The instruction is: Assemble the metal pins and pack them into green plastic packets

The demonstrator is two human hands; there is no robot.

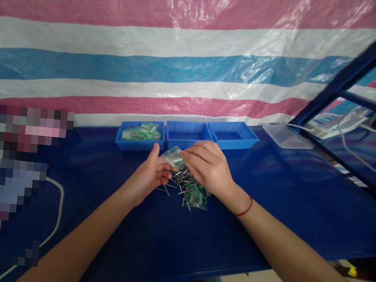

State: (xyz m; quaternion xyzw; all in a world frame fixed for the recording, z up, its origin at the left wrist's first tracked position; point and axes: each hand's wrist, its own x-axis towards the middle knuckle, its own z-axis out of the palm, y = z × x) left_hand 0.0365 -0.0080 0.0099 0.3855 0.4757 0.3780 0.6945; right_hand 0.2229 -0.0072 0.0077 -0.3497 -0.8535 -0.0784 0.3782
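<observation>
My right hand (210, 165) pinches the edge of a small clear plastic bag (175, 157) with green tint and a pale strip on it. Beside the bag's left edge is my left hand (151, 175), its thumb raised apart from its loosely bent fingers, whose tips reach under the bag. Below both hands, a loose heap of thin metal pins (184, 178), resembling blind rivets, lies on the blue table (171, 246). Another green-tinted bag (196, 197) rests at the near side of the heap, with metal pins in or on it.
Behind the hands stand three blue bins in a row: the left bin (137, 145) holds several green-tinted bags, beside the middle bin (188, 124) and right bin (234, 143). A clear plastic lid (288, 137) lies to the right. A white cable (61, 204) curves at left.
</observation>
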